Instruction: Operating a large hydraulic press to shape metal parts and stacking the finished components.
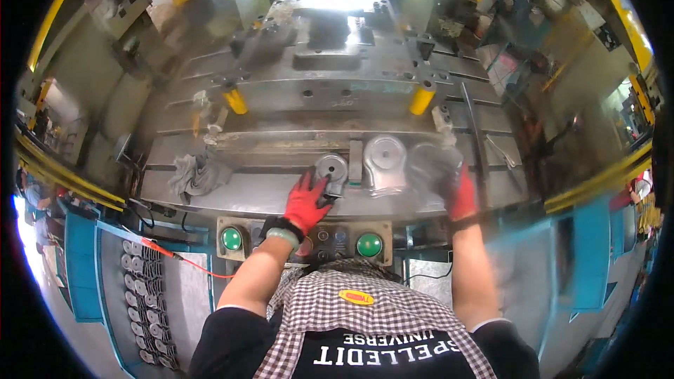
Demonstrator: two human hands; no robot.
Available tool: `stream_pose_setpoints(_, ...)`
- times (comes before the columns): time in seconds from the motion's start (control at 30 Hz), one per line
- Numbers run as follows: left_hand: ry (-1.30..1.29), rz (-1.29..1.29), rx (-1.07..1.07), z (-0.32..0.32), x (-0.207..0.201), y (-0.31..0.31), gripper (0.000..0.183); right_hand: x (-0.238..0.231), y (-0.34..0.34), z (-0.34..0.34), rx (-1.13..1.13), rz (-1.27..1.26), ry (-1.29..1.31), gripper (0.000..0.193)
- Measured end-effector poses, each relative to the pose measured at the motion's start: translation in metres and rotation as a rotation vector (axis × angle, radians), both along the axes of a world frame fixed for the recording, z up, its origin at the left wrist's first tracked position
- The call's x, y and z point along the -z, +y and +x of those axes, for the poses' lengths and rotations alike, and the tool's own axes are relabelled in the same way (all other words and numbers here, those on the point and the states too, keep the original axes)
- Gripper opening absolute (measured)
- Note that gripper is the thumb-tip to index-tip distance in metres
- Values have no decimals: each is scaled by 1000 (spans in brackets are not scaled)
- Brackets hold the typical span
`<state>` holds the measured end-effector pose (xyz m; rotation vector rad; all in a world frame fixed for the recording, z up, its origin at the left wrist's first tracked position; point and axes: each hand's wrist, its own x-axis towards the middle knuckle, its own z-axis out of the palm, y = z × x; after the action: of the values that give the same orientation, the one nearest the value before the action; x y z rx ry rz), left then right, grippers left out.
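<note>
My left hand point(307, 203), in a red glove with dark fingertips, closes on the narrow near end of a small round-headed stamped metal part point(332, 167) with a dark hole in its middle. Just to the right lies a larger shiny stamped metal part point(385, 163), rounded at the far end and wider at the near end. My right hand point(460, 193), also red-gloved, is smeared by motion beside a blurred grey shape point(427, 168), perhaps another such part. Whether its fingers grip that shape cannot be made out.
A heavy press die point(330, 91) with yellow posts point(423, 98) stands beyond the parts. A grey rag point(196, 175) lies left, a long bar point(474, 123) right. A control box with green buttons point(368, 244) sits nearer me. Several metal parts point(144, 302) are stacked at lower left.
</note>
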<state>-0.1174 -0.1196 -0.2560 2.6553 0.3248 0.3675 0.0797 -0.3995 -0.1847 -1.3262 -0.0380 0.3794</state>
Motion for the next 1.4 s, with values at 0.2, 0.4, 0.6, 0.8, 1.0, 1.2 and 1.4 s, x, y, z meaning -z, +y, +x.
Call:
stream_pose_setpoints(0.2, 246, 181, -68, 21, 24, -16, 57, -6, -17, -25, 142, -33, -58, 60)
stream_pose_setpoints(0.4, 187, 121, -172, 22, 28, -30, 54, -39, -27, -43, -1, 121, -73, 63)
stream_pose_setpoints(0.6, 130, -72, -80, 13, -4, -18, 59, -68, 65, -23, -384, 692, -122, 56)
stream_pose_setpoints(0.8, 51, -326, -188, -34, -19, 53, 61, -117, 231, 24, -539, 1178, 105, 54)
stream_pose_setpoints(1.0, -44, -400, -378, -115, -42, 136, 58, -136, 319, 80, -333, 917, 17, 56)
stream_pose_setpoints(1.2, -58, -490, -519, -166, -29, 164, 48, -126, 348, 116, -542, 901, 174, 53)
stream_pose_setpoints(1.4, -90, -601, -422, -164, -12, 169, 48, -100, 334, 117, -420, 715, -9, 55)
